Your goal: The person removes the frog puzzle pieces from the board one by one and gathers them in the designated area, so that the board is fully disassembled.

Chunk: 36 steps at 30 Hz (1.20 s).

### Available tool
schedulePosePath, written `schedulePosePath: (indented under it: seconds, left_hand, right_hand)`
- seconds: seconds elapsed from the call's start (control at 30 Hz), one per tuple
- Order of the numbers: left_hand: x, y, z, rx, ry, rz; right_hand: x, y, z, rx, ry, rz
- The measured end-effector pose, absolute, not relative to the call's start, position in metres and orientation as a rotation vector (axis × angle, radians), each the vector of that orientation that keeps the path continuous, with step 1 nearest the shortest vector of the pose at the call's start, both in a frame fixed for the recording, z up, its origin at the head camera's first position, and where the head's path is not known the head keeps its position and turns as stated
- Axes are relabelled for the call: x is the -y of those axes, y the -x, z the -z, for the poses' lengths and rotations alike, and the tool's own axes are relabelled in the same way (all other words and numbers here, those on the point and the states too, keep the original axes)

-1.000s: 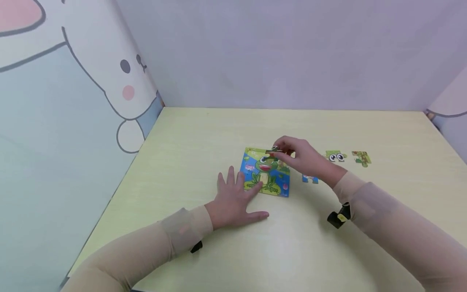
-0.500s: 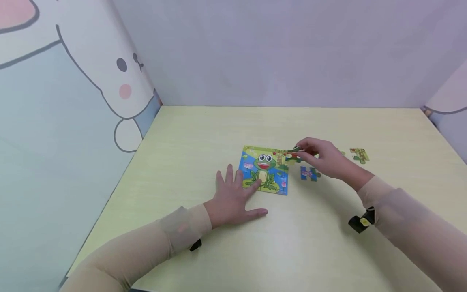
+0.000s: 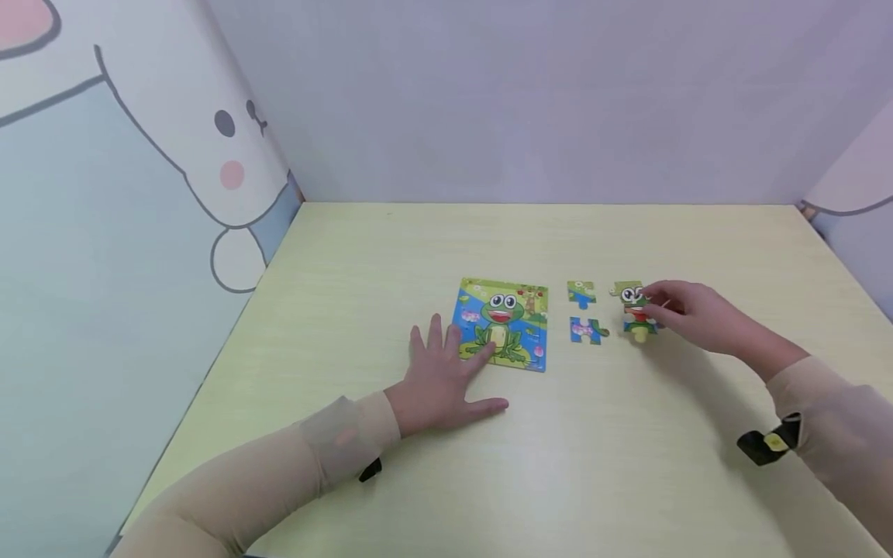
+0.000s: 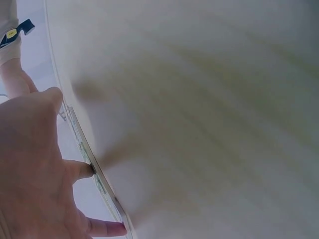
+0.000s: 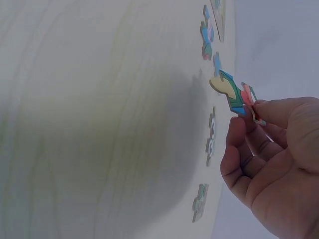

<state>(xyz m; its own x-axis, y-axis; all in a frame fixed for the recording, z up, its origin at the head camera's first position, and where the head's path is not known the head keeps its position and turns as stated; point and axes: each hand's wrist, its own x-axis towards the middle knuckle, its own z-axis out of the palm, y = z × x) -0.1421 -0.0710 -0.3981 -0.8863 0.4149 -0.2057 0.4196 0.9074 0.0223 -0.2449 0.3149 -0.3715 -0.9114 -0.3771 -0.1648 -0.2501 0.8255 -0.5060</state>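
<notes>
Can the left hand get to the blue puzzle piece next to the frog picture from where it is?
Probably yes. The left hand lies flat on the table with fingertips on the frog picture. The blue puzzle piece lies loose just beyond the picture's other side, and nothing stands between; the hand would cross over the picture.

Flat square frog jigsaw board (image 3: 502, 323), cardboard, blue and green print with a wide-eyed green frog at centre. Lies flat on the pale yellow-green wooden table (image 3: 558, 465), slightly skewed. The left hand (image 3: 443, 380) rests flat on the table, its fingertips on the board's near left corner; in the left wrist view the board's thin edge (image 4: 94, 172) meets the fingertips.

Small cardboard jigsaw piece with red mouth and yellow belly (image 3: 638, 322), pinched at one end by the right hand (image 3: 698, 314), thumb over fingers. In the right wrist view the piece (image 5: 234, 94) is tilted, its yellow end near the tabletop; contact cannot be told.
</notes>
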Motion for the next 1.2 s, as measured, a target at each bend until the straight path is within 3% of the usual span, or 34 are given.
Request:
schedulePosePath:
  seconds: [0.53,1.2]
  left_hand:
    - [0.071,0.142,0.402,-2.862,-0.618,0.016]
    - [0.069,0.14,0.402,-2.877,-0.599,0.035]
  right_hand:
    - [-0.324,0.249,0.387,-2.803,0.406,0.582]
    - [-0.218,0.252,0.374,-2.751,0.741,0.631]
